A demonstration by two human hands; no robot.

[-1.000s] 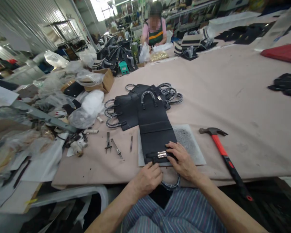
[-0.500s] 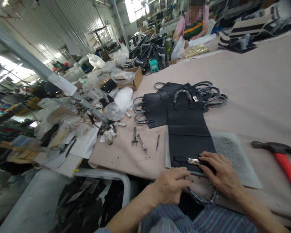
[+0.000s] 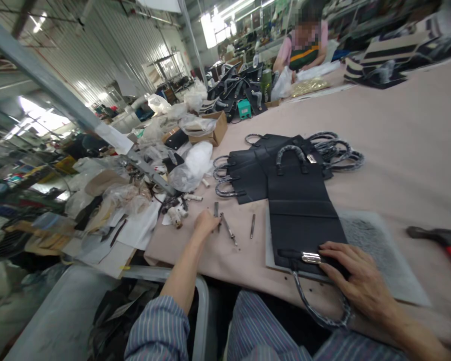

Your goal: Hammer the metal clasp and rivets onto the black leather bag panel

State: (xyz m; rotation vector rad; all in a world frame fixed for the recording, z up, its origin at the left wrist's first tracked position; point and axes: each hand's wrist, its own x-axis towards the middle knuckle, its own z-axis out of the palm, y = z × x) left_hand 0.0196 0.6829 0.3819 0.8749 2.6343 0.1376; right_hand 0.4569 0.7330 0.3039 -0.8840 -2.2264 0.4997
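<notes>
A black handbag panel (image 3: 300, 223) lies unfolded on the table, with a plastic-wrapped handle (image 3: 319, 313) hanging past the near edge. On its near end sits a shiny silver clasp (image 3: 310, 257). My right hand (image 3: 361, 276) rests on the panel just right of the clasp, thumb and fingers apart. Off to the left, my left hand (image 3: 206, 223) has its fingers closed at the middle of a small pronged metal tool (image 3: 216, 206), partly hiding it. Beside that tool lie a slim metal rod tool (image 3: 229, 229) and a shorter metal punch (image 3: 252, 226).
Under the panel is a pale board (image 3: 391, 260). A red-handled hammer (image 3: 436, 236) lies to the right. More black panels (image 3: 248, 173) with wrapped handles are stacked behind. A grey bin (image 3: 203, 306) stands below the table's left edge. Another person (image 3: 304, 50) sits across the table.
My left hand has left the near handle and reached left to the pronged tool. The right hand stays on the panel by the clasp. The view has shifted slightly.
</notes>
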